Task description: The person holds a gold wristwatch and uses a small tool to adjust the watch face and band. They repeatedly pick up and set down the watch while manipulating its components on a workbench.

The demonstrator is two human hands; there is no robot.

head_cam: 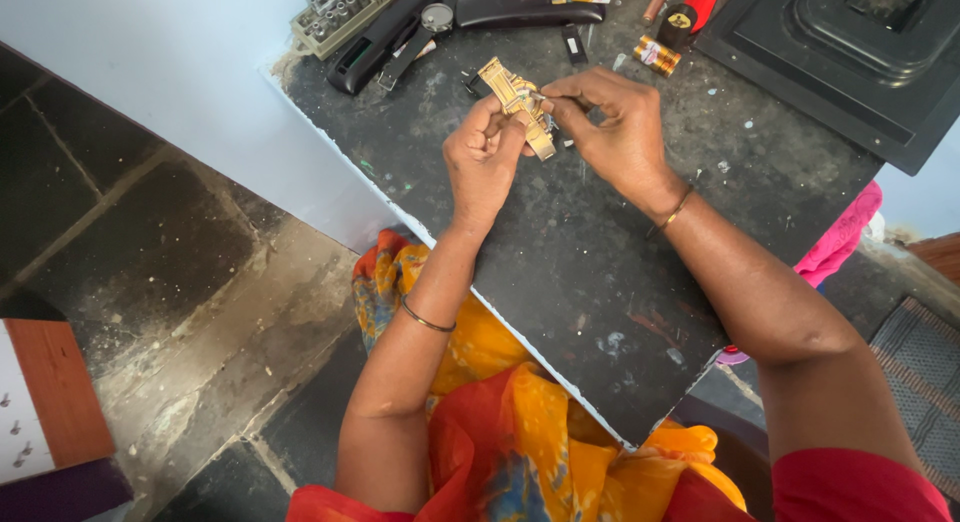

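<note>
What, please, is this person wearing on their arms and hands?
Both hands are bare. The left arm carries a thin dark bangle on the forearm; the right wrist has a thin gold bangle. A red sleeve covers the right upper arm.

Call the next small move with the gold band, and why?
Probably steady the gold band with the left hand while the right hand works its fingertips at the middle. Both hands pinch it above the black board; whatever the right fingertips hold is too small to tell.
</note>
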